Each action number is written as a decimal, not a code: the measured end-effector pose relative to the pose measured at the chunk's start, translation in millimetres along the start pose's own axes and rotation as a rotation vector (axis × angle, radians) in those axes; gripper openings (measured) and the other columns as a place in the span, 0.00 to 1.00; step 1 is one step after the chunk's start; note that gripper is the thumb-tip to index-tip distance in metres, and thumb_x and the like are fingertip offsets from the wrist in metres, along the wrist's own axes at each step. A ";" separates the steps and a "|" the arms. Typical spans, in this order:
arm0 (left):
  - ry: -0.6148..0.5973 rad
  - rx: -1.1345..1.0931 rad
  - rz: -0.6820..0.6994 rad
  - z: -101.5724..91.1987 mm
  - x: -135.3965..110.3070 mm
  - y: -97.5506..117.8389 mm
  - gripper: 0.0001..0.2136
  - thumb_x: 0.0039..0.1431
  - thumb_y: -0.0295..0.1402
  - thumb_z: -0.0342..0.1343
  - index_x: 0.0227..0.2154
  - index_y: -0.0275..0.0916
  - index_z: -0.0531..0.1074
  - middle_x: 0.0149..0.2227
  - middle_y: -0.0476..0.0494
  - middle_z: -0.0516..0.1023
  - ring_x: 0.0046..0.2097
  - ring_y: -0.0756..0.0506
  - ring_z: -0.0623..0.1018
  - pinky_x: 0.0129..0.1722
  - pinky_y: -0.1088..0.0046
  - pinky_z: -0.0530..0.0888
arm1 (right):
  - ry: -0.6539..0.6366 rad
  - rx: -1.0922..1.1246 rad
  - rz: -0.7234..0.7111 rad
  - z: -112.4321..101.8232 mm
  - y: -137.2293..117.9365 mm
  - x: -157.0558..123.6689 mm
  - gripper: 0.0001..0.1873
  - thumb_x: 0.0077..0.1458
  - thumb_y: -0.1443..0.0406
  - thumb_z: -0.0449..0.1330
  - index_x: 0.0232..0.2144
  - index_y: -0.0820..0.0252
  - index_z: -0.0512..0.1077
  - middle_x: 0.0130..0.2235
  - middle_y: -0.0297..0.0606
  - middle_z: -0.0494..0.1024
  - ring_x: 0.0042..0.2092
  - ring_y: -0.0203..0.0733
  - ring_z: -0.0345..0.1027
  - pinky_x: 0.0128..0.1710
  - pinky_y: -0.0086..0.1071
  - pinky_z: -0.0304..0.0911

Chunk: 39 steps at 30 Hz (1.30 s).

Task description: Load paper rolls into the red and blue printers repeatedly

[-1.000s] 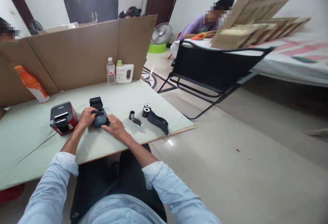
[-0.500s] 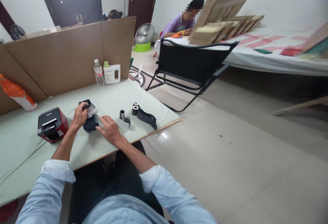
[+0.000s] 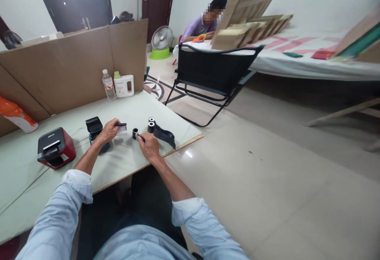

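My left hand [image 3: 109, 130] is closed on a slim dark piece [image 3: 121, 124] with a pale strip [image 3: 122, 130] hanging below it. Close to the fingertips of my right hand [image 3: 150, 147] is a small black roll [image 3: 135, 133]. The fingers of that hand are pinched on the dark loose strip [image 3: 142, 138] of this roll. Behind my left wrist stands a small dark printer [image 3: 94, 133] with its lid raised, partly hidden by the forearm. Two more black rolls [image 3: 151, 125] stand past my right hand, a long dark strip [image 3: 164, 135] trailing from them.
A red and black printer [image 3: 56, 148] is at the left of the pale table [image 3: 118, 163]. At the back, a water bottle [image 3: 109, 85] and a white jug [image 3: 124, 86] stand before a cardboard screen [image 3: 80, 58]. A black folding chair [image 3: 215, 69] and a seated person [image 3: 202, 26] are beyond.
My left hand has moved right, away from the small printer, with the dark piece and pale strip. My right hand has left the printer and closed on the small roll's strip.
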<state>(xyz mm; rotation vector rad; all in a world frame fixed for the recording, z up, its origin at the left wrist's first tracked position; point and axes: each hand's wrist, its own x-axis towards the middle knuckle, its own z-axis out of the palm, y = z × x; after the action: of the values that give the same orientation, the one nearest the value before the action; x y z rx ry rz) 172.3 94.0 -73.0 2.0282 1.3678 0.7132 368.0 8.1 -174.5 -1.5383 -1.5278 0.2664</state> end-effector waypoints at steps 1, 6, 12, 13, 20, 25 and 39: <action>-0.008 0.077 0.053 2.4 5.2 1.6 0.05 0.56 0.25 0.54 0.32 0.39 0.72 0.28 0.51 0.73 0.32 0.48 0.72 0.35 0.72 0.72 | 0.017 0.026 -0.004 -1.4 1.2 -1.3 0.11 0.65 0.64 0.57 0.33 0.58 0.79 0.37 0.44 0.82 0.40 0.47 0.75 0.41 0.36 0.65; -0.046 0.299 0.205 27.9 18.5 4.5 0.10 0.59 0.23 0.51 0.37 0.40 0.75 0.32 0.47 0.78 0.37 0.44 0.76 0.41 0.69 0.70 | 0.081 0.236 -0.065 -22.9 6.6 -14.9 0.14 0.64 0.60 0.55 0.34 0.57 0.79 0.37 0.43 0.83 0.40 0.47 0.77 0.44 0.37 0.68; -0.124 0.392 0.368 52.2 16.5 -1.3 0.07 0.59 0.26 0.54 0.38 0.41 0.75 0.41 0.41 0.80 0.43 0.42 0.76 0.47 0.66 0.73 | 0.004 0.389 0.005 -51.4 -1.6 -34.6 0.14 0.63 0.57 0.57 0.34 0.58 0.79 0.36 0.40 0.83 0.38 0.46 0.76 0.42 0.36 0.69; -0.132 0.383 0.381 51.9 17.4 -1.5 0.08 0.57 0.26 0.55 0.39 0.41 0.75 0.41 0.42 0.80 0.43 0.42 0.77 0.48 0.66 0.73 | -0.007 0.403 0.019 -53.9 -4.3 -36.9 0.14 0.63 0.57 0.57 0.34 0.58 0.79 0.35 0.40 0.83 0.38 0.46 0.76 0.42 0.35 0.68; -0.232 0.496 0.356 48.7 19.2 10.0 0.17 0.49 0.19 0.53 0.39 0.41 0.77 0.41 0.42 0.80 0.44 0.42 0.78 0.47 0.68 0.74 | -0.034 0.482 0.059 -57.2 -17.1 -43.6 0.15 0.62 0.56 0.58 0.32 0.58 0.78 0.33 0.38 0.81 0.36 0.44 0.74 0.39 0.34 0.67; -0.306 0.560 0.403 48.1 6.3 16.2 0.21 0.45 0.17 0.53 0.41 0.41 0.79 0.48 0.39 0.80 0.49 0.40 0.78 0.51 0.66 0.76 | -0.034 0.540 0.096 -60.8 -19.0 -44.2 0.15 0.60 0.55 0.59 0.32 0.59 0.79 0.31 0.36 0.80 0.34 0.43 0.71 0.36 0.33 0.67; -0.320 0.042 0.207 -33.4 -104.0 52.2 0.17 0.57 0.36 0.66 0.50 0.40 0.82 0.39 0.43 0.84 0.38 0.44 0.80 0.42 0.68 0.77 | -0.428 0.622 -0.092 -66.8 -66.7 -36.6 0.12 0.63 0.59 0.60 0.37 0.57 0.81 0.36 0.35 0.82 0.39 0.42 0.75 0.42 0.33 0.68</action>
<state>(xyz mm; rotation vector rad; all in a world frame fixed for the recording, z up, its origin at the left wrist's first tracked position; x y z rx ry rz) 147.0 -13.6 -23.7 2.2244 1.0086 0.4220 362.6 -66.4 -106.3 -0.9468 -1.6206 0.9670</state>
